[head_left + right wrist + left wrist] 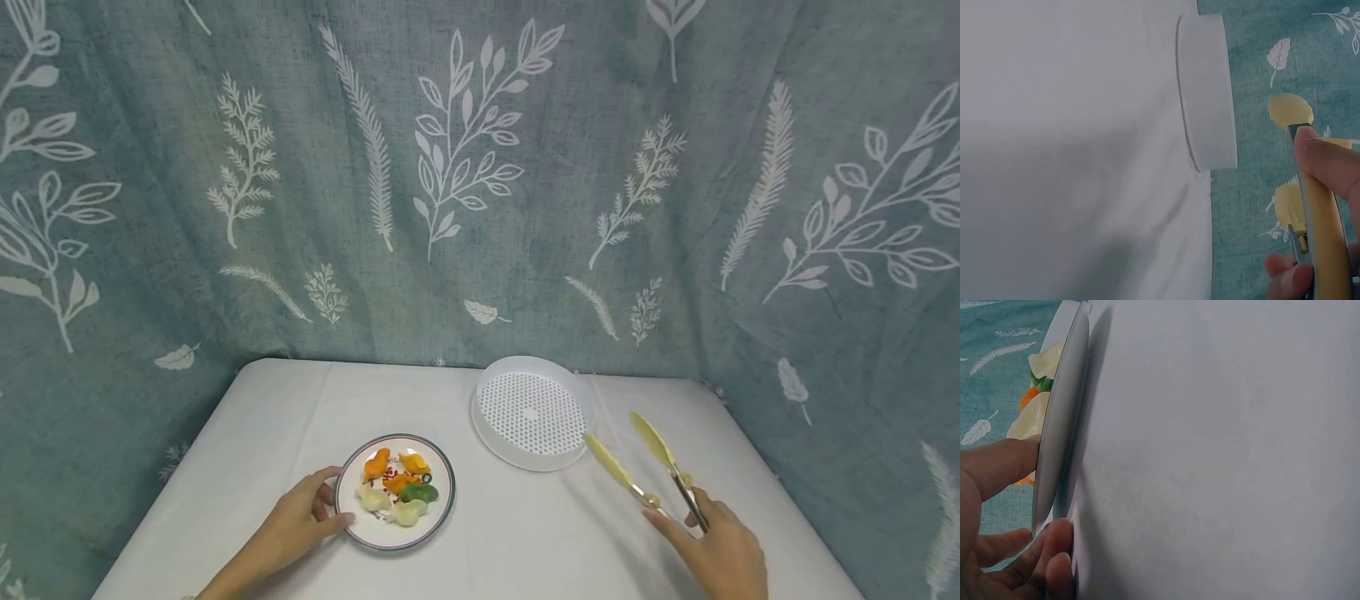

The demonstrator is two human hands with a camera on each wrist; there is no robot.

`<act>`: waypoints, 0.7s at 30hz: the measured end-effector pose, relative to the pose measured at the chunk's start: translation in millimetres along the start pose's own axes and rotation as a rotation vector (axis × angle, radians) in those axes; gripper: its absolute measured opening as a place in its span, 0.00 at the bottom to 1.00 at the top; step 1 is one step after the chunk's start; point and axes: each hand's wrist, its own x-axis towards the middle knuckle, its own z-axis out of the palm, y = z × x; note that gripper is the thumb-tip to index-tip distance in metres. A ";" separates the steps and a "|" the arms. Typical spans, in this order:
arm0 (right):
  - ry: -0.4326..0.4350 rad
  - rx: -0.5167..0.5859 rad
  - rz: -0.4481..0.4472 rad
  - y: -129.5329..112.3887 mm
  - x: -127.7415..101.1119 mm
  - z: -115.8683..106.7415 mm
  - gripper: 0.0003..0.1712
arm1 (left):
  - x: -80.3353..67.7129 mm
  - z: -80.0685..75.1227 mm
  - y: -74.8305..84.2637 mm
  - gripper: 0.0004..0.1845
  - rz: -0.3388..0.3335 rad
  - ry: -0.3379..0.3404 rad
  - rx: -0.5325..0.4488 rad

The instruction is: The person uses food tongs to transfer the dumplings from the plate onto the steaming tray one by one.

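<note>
White dark-rimmed round plate, bearing orange, green and cream dumplings: clamped between thumb and fingers of left hand. Yellow-tipped metal tongs, tips spread: gripped by fingers of right hand. White round perforated tray: beyond right fingers.

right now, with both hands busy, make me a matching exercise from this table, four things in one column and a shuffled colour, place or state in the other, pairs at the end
Things
1. plate
2. tongs
3. sieve
4. curtain

Descriptions
A. teal with white leaf prints
B. held in the right hand
C. white, dotted with small holes
D. bearing dumplings, gripped by the left hand

Pairs: 1-D, 2-B, 3-C, 4-A
</note>
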 end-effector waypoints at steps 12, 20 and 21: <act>0.078 -0.007 -0.183 -19.0 -2.5 12.6 0.35 | 1.8 0.9 0.6 0.45 -0.015 -0.006 0.013; 0.047 0.012 -0.262 -33.5 -5.9 22.6 0.43 | 1.9 0.9 -2.4 0.46 0.002 -0.003 -0.032; 0.045 0.013 -0.274 -35.5 -6.2 24.5 0.42 | 2.0 0.9 -2.5 0.46 0.001 -0.004 -0.034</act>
